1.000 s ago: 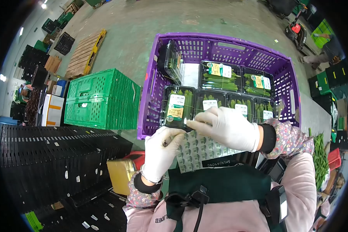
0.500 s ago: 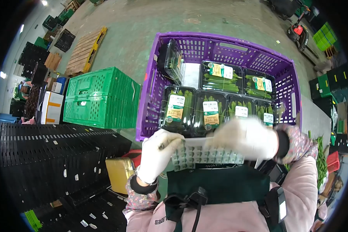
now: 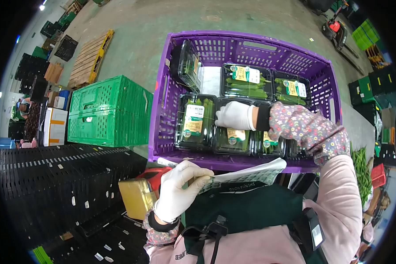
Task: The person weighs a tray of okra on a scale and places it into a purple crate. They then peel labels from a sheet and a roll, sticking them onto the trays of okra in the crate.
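Observation:
My left hand [image 3: 180, 190], in a white glove, pinches the left end of a sheet of round green-and-white stickers [image 3: 251, 172], which stretches rightward in front of the dark apron. Over the purple crate [image 3: 158, 110], my gloved right hand [image 3: 235, 115] has its fingers curled on top of a clear pack of green vegetables [image 3: 234, 143]; whether a sticker is under the fingertips is hidden. Left of it lies another labelled pack [image 3: 193, 121]. Two packs [image 3: 246, 81] [image 3: 291, 89] lie in the back row, and one pack [image 3: 188, 66] stands on its side at the crate's left wall.
Green crates [image 3: 110, 110] are stacked left of the purple crate. Black crates [image 3: 66, 185] fill the lower left, beside a yellow box [image 3: 136, 198]. A wooden pallet [image 3: 90, 59] lies at the back left, a pallet jack [image 3: 336, 33] at the back right. Loose green vegetables [image 3: 360, 174] lie right.
My right hand has moved from the sticker sheet up and forward onto a pack in the crate. My left hand still holds the sheet, which now lies tilted. The view has shifted slightly.

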Demonstrator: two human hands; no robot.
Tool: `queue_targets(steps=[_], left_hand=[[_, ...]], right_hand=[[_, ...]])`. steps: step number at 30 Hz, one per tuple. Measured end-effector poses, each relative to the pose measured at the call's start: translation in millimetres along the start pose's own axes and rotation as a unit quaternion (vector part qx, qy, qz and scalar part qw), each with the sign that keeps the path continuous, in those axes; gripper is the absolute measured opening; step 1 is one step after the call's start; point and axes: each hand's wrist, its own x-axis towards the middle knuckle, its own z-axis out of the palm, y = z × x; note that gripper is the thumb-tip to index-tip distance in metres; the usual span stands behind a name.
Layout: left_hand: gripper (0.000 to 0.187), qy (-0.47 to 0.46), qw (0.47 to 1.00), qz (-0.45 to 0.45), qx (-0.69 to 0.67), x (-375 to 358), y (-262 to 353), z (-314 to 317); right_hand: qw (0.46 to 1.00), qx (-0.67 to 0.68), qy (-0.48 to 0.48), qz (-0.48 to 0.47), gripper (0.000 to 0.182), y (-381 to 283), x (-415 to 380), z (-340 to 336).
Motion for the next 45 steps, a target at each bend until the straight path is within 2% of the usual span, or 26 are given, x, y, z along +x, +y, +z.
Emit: queue_targets(steps=[1,3,6,7,10,11,13,15,18,21,23,26,27,29,31,34,38,41,45], left_hand=[[0.017,-0.003,1.0,0.0,-0.001,-0.3,0.2,0.7],[0.019,-0.006,1.0,0.006,0.012,-0.3,-0.7,2.3],[0.02,-0.013,1.0,0.016,0.015,0.2,-1.4,2.8],[0.02,-0.017,1.0,0.021,0.012,0.1,-2.4,3.2],[0.019,-0.018,0.999,0.026,0.003,0.9,-2.5,4.5],[0.019,-0.021,0.999,0.029,0.002,1.7,-2.7,5.9],[0.019,-0.018,0.999,0.03,-0.011,2.5,-3.5,9.1],[0.019,-0.023,0.999,0.039,-0.005,4.0,-1.9,11.1],[0.02,-0.03,0.998,0.049,0.005,5.8,1.1,13.9],[0.02,-0.036,0.997,0.06,0.025,6.8,5.1,16.8],[0.02,-0.04,0.996,0.074,0.039,8.1,4.8,19.7],[0.019,-0.045,0.996,0.066,0.026,6.9,6.2,22.3],[0.019,-0.048,0.996,0.069,0.023,6.2,6.1,23.3],[0.018,-0.042,0.997,0.068,0.016,4.3,4.5,23.8],[0.018,-0.042,0.997,0.07,0.01,2.7,1.7,25.5],[0.017,-0.04,0.996,0.075,-0.004,2.7,-0.7,29.0],[0.017,-0.043,0.997,0.056,-0.031,0.4,3.8,33.9],[0.016,-0.037,0.997,0.061,-0.043,-3.3,-1.3,37.4],[0.016,-0.037,0.996,0.063,-0.04,-6.0,-2.7,39.0]], right_hand=[[0.999,-0.027,0.007,-0.017,0.013,-1.2,1.4,1.1],[0.998,-0.049,0.029,0.035,0.013,-3.6,1.5,-4.2],[0.988,0.041,0.077,0.127,0.029,15.2,-18.7,-25.5],[0.987,0.069,0.084,0.121,0.026,21.4,-34.6,-30.4],[0.966,0.21,-0.045,0.142,0.017,25.7,-75.0,-29.3],[0.979,0.169,-0.054,0.102,0.014,25.9,-92.3,-23.2],[0.981,0.113,-0.106,0.116,0.013,15.3,-109.5,-20.1],[0.981,0.116,-0.106,0.112,0.013,14.6,-120.4,-9.0],[0.999,0.007,0.01,0.037,0.01,8.5,-123.8,6.2],[0.998,-0.056,0.023,0.01,0.008,2.7,-121.1,13.3],[0.993,-0.097,0.059,0.037,0.012,2.1,-122.4,2.2],[0.986,0.074,0.028,0.148,0.023,12.1,-138.4,-7.8],[0.981,0.11,0.015,0.159,0.024,16.7,-150.9,-4.1],[0.985,0.07,-0.011,0.156,0.025,17.4,-179.3,-5.4],[0.975,0.109,-0.063,0.183,0.023,12.2,-206.7,-3.8],[0.971,0.097,-0.132,0.176,0.017,5.1,-232.1,-3.0],[0.97,0.107,-0.149,0.162,0.022,1.8,-241.0,-0.1],[0.983,0.086,-0.116,0.114,0.025,-0.1,-242.3,2.7],[0.989,0.063,-0.118,0.069,0.028,-2.6,-241.7,11.1]])
